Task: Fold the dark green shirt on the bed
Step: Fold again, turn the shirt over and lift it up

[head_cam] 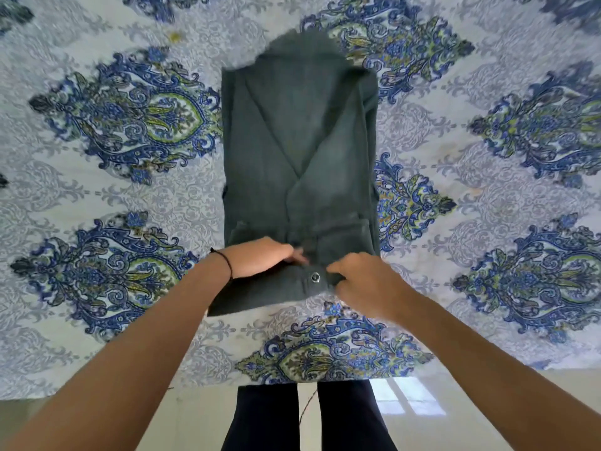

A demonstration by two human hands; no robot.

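The dark green shirt (pixel 299 164) is laid lengthwise on the bed (pixel 487 131), already narrowed into a long strip, with its sides and sleeves turned inward so that their edges cross in a V down the middle. The far end is blurred, and it cannot be told how neatly it lies there. The near end, which carries a metal snap button (pixel 314 277), is bunched and slightly lifted off the patterned bedsheet (pixel 107 177).

That near end is held by both hands. The left hand (pixel 260 259) is laid over the cloth just left of the button, fingers curled down onto it; a dark cord (pixel 224 259) is worn at its wrist. The right hand (pixel 361 281) is closed on the cloth just right of the button, with fabric pinched under the fingers. How firmly the left fingers are pinching is not clearly shown, though cloth appears to be gathered beneath them.

The step in hand is judged to be the lengthwise fold: the side folds are done, and the near end is being taken up to be carried over toward the far end. For that move, the near edge would need to be lifted evenly by both hands, kept square, and laid down in line with the strip's long edges so that the tucked sleeves are not dragged out.
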